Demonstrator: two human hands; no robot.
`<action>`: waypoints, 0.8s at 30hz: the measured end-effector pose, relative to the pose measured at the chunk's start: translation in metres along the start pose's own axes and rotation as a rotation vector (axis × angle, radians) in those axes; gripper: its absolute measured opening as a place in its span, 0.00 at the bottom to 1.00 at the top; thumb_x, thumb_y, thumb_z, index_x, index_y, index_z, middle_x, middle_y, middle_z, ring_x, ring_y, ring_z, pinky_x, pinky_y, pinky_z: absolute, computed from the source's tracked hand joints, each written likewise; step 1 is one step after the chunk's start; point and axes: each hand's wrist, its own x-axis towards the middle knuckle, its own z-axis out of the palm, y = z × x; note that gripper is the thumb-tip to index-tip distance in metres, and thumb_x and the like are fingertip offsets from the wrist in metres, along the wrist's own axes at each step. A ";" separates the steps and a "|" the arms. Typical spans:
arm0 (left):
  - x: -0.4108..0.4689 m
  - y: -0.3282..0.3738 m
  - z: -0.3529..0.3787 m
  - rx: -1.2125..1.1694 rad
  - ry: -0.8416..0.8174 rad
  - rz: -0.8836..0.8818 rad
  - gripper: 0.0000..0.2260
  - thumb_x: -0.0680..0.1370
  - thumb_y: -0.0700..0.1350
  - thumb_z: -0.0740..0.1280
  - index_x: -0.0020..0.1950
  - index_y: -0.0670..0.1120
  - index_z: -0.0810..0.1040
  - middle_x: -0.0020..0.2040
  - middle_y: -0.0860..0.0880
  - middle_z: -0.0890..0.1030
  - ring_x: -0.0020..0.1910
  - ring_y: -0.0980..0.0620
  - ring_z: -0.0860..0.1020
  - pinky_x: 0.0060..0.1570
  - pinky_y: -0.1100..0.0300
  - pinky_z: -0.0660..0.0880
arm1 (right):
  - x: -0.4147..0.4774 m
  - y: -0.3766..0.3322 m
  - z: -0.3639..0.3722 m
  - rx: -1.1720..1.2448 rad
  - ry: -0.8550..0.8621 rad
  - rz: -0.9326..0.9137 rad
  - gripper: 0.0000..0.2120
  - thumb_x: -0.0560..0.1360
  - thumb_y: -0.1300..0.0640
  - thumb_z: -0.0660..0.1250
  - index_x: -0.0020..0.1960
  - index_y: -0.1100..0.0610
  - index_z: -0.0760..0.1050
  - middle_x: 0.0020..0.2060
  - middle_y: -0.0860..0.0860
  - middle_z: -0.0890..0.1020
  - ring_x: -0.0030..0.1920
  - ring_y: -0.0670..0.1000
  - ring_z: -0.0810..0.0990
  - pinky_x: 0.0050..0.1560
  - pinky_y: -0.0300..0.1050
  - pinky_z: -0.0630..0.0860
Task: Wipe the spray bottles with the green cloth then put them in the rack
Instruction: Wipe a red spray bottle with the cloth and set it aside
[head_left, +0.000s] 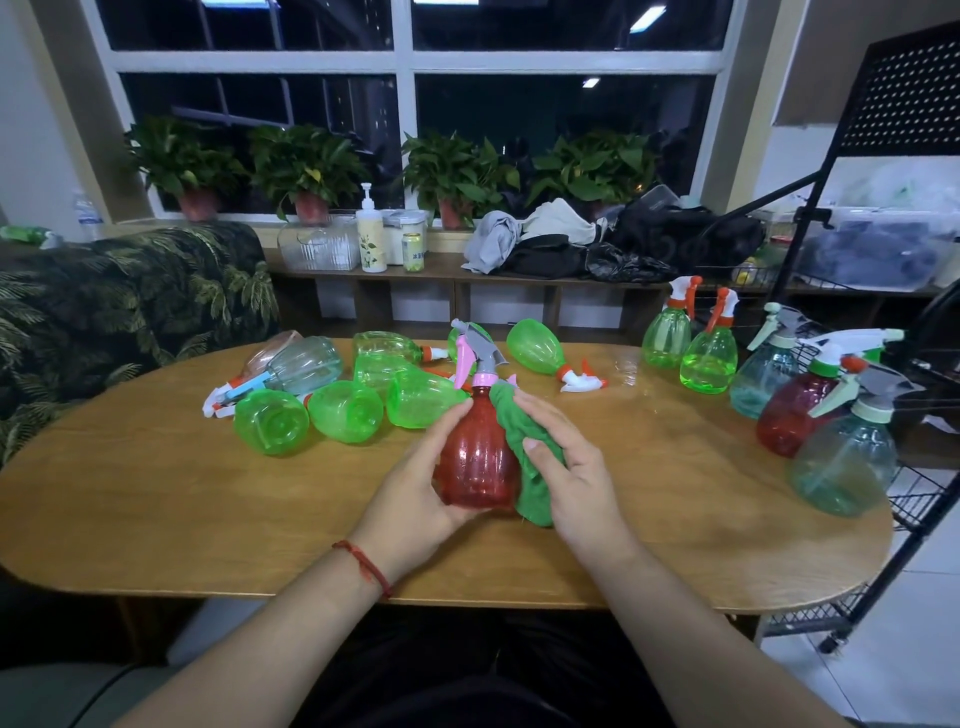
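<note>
While the left hand (415, 493) grips the red spray bottle (475, 462) upright at the middle of the wooden table (208, 493), fingers and thumb curled round its belly, the right hand (571, 478) holds the green cloth (524, 441) against the bottle's right side, thumb pressing on the fabric. Behind, green bottles (345, 418) lie on their sides; upright bottles (709, 358) stand at the right end, beside the black rack (914, 499).
</note>
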 end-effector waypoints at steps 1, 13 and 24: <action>0.000 0.001 0.000 -0.015 -0.003 -0.013 0.49 0.69 0.51 0.86 0.83 0.62 0.62 0.77 0.57 0.74 0.71 0.56 0.77 0.72 0.48 0.75 | -0.001 0.000 0.000 -0.034 -0.002 -0.023 0.23 0.84 0.70 0.63 0.73 0.51 0.79 0.73 0.43 0.78 0.78 0.46 0.72 0.81 0.52 0.67; 0.005 -0.003 0.001 -0.254 0.144 -0.144 0.51 0.65 0.39 0.87 0.82 0.58 0.66 0.71 0.58 0.80 0.65 0.52 0.82 0.67 0.45 0.79 | -0.012 -0.003 0.005 -0.336 -0.066 -0.340 0.23 0.80 0.74 0.63 0.67 0.57 0.84 0.71 0.47 0.81 0.73 0.52 0.78 0.74 0.53 0.75; 0.008 -0.004 0.000 -0.229 0.173 -0.121 0.50 0.65 0.41 0.87 0.81 0.62 0.66 0.74 0.55 0.77 0.68 0.52 0.80 0.68 0.50 0.79 | -0.014 -0.002 0.008 -0.405 -0.046 -0.371 0.23 0.80 0.73 0.62 0.67 0.56 0.84 0.71 0.46 0.80 0.73 0.51 0.78 0.74 0.51 0.74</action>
